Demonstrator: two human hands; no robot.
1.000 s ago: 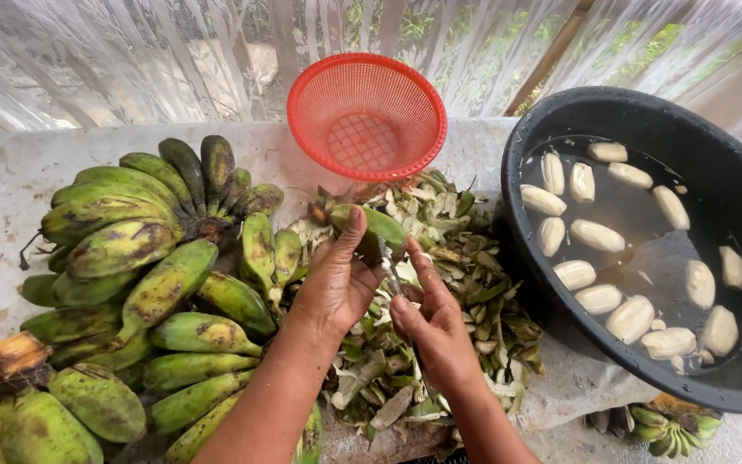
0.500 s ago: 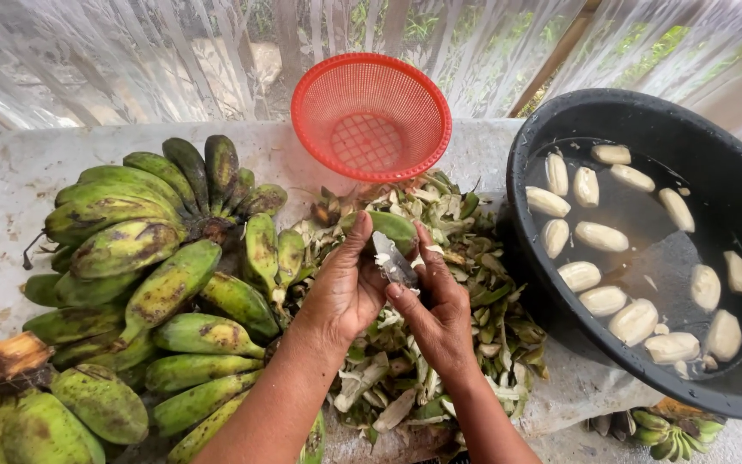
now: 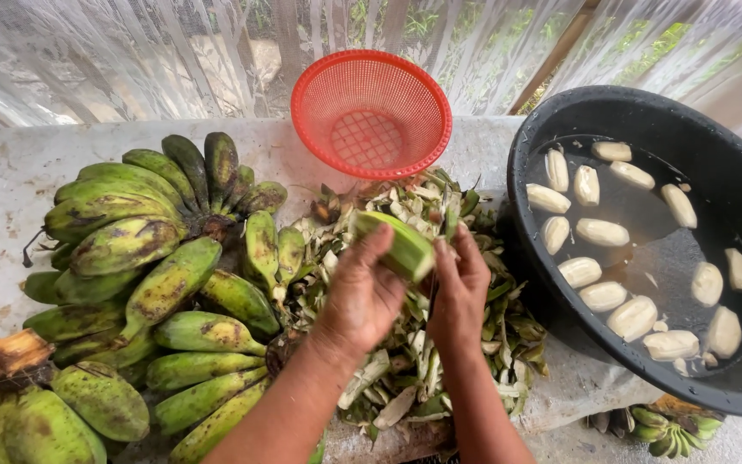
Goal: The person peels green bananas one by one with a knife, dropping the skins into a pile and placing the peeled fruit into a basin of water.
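My left hand (image 3: 361, 296) holds a green banana (image 3: 398, 241) by its lower part, its tip pointing up and to the left. My right hand (image 3: 462, 288) presses against the banana's right side, fingers closed around a small knife (image 3: 431, 302), of which only a thin dark edge shows between the hands. Both hands hover over a heap of green and pale banana peels (image 3: 405, 369).
Bunches of green bananas (image 3: 156, 258) fill the left of the white table (image 3: 19, 172). A red mesh basket (image 3: 371, 112) stands behind the peels. At the right, a black basin (image 3: 560, 112) holds several peeled bananas (image 3: 603, 232) in water. A mesh curtain hangs behind.
The banana has been turned and lifted higher between the hands. My right hand has closed in against it, and the knife blade is now mostly hidden.
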